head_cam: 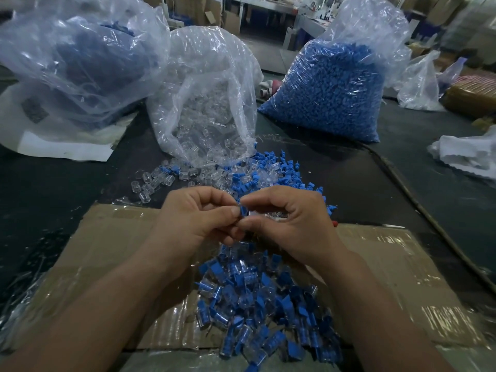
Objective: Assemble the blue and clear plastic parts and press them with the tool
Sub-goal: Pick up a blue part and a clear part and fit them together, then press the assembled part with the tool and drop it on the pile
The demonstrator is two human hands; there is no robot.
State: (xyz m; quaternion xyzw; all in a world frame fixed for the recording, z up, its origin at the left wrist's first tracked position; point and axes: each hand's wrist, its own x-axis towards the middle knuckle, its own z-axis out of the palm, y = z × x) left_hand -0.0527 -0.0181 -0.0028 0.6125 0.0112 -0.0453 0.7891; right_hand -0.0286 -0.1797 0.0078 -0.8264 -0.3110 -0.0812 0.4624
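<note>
Pinching a small blue part [243,210], left hand [193,221] and right hand [292,224] curl their fingers [214,195] round it. Its long axis looks roughly upright. Assembled pieces [255,304] heap below the fingers.

Open mat [48,200] at left; clear-parts bag [206,103] and blue-parts bag [330,92] straight ahead.
</note>
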